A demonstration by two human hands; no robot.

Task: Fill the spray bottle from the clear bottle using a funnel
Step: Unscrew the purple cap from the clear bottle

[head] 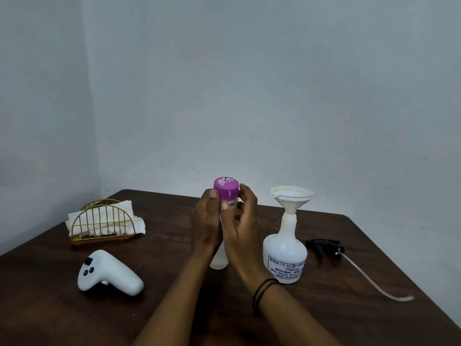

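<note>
A clear bottle (pixel 219 260) with a purple cap (pixel 226 188) stands upright at the middle of the dark wooden table (pixel 174 283). My left hand (pixel 205 226) wraps its upper body from the left. My right hand (pixel 243 221) curls around its neck from the right, fingertips just under the cap. To the right stands the white spray bottle (pixel 284 255), its top off, with a white funnel (pixel 291 198) seated in its neck. The black spray head (pixel 324 245) with its long tube (pixel 374 280) lies on the table further right.
A white handheld controller (pixel 108 273) lies at the front left. Behind it a gold wire holder with paper napkins (pixel 104 224) stands near the left edge. Pale walls close off the table's back and left.
</note>
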